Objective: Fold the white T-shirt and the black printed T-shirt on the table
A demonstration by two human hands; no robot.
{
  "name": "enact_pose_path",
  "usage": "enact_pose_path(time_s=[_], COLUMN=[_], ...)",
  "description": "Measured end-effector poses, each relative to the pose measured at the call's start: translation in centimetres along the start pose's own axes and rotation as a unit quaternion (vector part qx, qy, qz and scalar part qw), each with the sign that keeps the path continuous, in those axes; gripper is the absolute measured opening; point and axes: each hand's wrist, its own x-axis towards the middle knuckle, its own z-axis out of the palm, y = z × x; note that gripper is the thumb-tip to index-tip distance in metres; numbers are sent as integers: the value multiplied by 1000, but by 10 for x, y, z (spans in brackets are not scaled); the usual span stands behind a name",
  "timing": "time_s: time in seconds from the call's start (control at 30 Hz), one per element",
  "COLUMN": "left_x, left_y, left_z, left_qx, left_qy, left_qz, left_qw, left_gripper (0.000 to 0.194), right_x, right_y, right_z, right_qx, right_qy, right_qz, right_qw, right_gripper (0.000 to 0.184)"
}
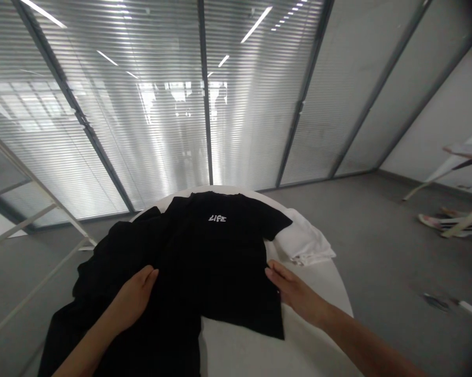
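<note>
A black T-shirt (231, 262) with white lettering on its chest lies spread on a round white table (239, 351), its collar toward the far edge. My right hand (293, 290) pinches the shirt's right side edge below the sleeve. On the other side, my left hand (137, 293) is closed on black cloth at the shirt's left side; the dark fabrics blend there. More black clothing (118, 256) lies heaped on the left and hangs toward me. Beyond my right hand, folded white cloth (304, 238) rests partly beside the shirt's sleeve.
Glass partitions with blinds (247, 104) stand behind the table. A white metal frame (43, 204) rises at the left. At the right are a table leg (428, 183), a person's shoe (430, 221) and a small blurred object (436, 302) on the grey floor.
</note>
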Motion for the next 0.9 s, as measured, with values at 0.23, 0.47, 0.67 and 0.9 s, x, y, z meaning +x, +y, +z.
enact_pose_path(time_s=[0.23,0.47,0.67,0.9], left_x=[-23,-53,-57,-85], left_y=[-9,-20,1,-10], left_z=[-2,3,-13,-15], left_qx=[-69,53,-11,-149], left_qy=[86,82,-34,-162], left_qz=[-65,-19,-50,-25], left_qw=[992,995,998,975], left_gripper=[48,43,58,62], right_x=[-21,-44,-42,-61], right_y=[-5,5,-14,4], right_z=[-8,-10,-25,-64], right_qx=[168,-93,-56,-12], right_qy=[-18,-89,82,41], right_qz=[62,-1,-20,89], right_qw=[984,992,995,995], right_gripper=[59,81,56,45])
